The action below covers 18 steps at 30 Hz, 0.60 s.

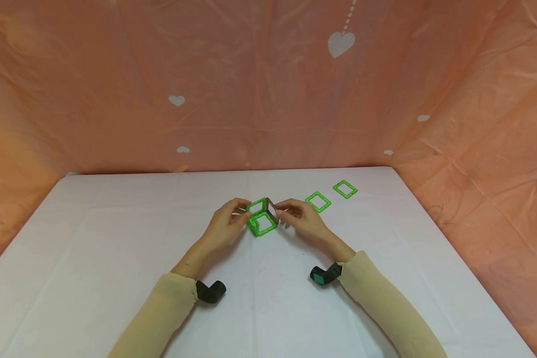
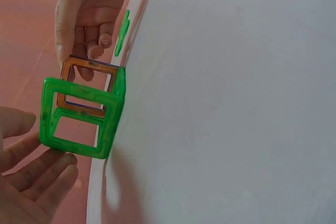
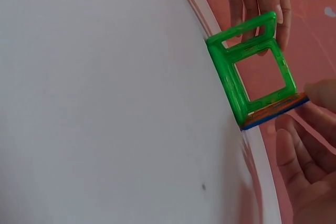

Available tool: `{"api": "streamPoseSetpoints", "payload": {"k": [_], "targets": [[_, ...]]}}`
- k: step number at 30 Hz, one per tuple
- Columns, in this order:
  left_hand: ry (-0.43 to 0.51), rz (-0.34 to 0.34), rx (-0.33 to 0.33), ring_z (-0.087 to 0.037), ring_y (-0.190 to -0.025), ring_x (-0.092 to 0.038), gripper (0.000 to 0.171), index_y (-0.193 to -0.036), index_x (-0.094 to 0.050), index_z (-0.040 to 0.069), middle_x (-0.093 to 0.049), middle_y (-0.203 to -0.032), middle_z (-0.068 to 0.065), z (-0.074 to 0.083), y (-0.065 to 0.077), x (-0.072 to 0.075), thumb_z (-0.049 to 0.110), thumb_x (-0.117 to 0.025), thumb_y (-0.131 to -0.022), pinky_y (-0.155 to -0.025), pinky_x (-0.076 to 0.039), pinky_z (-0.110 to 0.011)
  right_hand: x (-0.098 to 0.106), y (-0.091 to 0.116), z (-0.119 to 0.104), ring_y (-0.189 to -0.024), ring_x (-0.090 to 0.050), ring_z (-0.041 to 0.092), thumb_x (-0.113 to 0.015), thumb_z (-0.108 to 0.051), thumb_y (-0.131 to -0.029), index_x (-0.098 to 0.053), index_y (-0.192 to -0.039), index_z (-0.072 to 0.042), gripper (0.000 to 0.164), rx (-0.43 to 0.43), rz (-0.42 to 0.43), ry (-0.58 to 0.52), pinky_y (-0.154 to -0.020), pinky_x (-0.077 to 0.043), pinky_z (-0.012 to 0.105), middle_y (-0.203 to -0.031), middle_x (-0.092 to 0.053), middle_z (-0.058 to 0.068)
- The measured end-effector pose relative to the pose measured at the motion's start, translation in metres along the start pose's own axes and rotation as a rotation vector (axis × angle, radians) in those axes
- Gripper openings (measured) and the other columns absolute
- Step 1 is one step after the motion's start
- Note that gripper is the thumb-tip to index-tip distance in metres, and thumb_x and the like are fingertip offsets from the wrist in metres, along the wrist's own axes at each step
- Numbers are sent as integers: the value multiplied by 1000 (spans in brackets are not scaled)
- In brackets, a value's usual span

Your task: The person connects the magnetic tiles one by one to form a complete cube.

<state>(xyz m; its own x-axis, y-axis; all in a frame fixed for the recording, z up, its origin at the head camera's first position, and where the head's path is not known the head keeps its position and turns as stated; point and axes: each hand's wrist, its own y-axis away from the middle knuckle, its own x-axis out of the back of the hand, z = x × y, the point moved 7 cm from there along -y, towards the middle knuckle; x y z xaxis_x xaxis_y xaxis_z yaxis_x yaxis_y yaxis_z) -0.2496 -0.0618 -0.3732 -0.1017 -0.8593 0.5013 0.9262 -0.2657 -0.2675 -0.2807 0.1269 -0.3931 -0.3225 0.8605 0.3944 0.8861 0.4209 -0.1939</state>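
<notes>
presently, right hand point(image 1: 306, 219) pinches the orange square frame point(image 3: 275, 113), right of joined green frames point(image 3: 232, 83), held by left hand point(image 1: 226, 219).

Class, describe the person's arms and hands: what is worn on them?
The left sleeve and right sleeve are long, plain and beige, ending near the wrists. Beside each cuff sits a small black angled device: the left device has a rounded end, the right device a teal patch. The left hand and right hand wear no gloves.
</notes>
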Motion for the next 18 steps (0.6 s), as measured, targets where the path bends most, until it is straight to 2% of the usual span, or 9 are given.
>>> {"api": "streamPoseSetpoints", "payload": {"k": [5, 9, 12, 14, 18], "targets": [[0, 8, -1, -34, -105, -62, 29, -120, -56, -5, -63, -112, -21, 0, 1, 0, 6, -59, -94, -90, -52, -43, 1, 1, -10, -70, -62, 40, -60, -6, -93, -63, -113, 7, 24, 21, 33, 11, -64, -53, 36, -88, -68, 27], [-17, 13, 6, -32, -101, -62, 29, -121, -57, -4, -64, -106, -19, -1, 1, 0, 6, -58, -93, -88, -53, -42, 0, 5, -30, -78, -60, 47, -58, -1, -93, -61, -113, 12, 24, 24, 51, 22, -67, -52, 26, -94, -65, 33], [-27, 17, 2, -31, -98, -63, 28, -120, -57, -3, -65, -103, -18, -1, 1, 0, 6, -58, -93, -85, -53, -42, 0, 6, -40, -83, -62, 47, -58, 1, -92, -60, -113, 14, 25, 25, 62, 35, -70, -50, 18, -99, -64, 33], [-29, 17, -1, -31, -96, -63, 28, -120, -57, -3, -65, -101, -18, 0, 1, 1, 6, -58, -93, -84, -53, -42, 0, 6, -40, -83, -62, 48, -58, 2, -92, -60, -114, 15, 25, 24, 65, 20, -70, -51, 21, -101, -64, 33], [-30, 16, -3, -31, -95, -64, 28, -120, -57, -3, -66, -100, -18, 1, 2, 1, 5, -58, -93, -84, -53, -42, -1, 2, -22, -81, -64, 45, -60, 0, -91, -60, -116, 11, 27, 34, 65, -12, -68, -54, 28, -104, -64, 29]]}}
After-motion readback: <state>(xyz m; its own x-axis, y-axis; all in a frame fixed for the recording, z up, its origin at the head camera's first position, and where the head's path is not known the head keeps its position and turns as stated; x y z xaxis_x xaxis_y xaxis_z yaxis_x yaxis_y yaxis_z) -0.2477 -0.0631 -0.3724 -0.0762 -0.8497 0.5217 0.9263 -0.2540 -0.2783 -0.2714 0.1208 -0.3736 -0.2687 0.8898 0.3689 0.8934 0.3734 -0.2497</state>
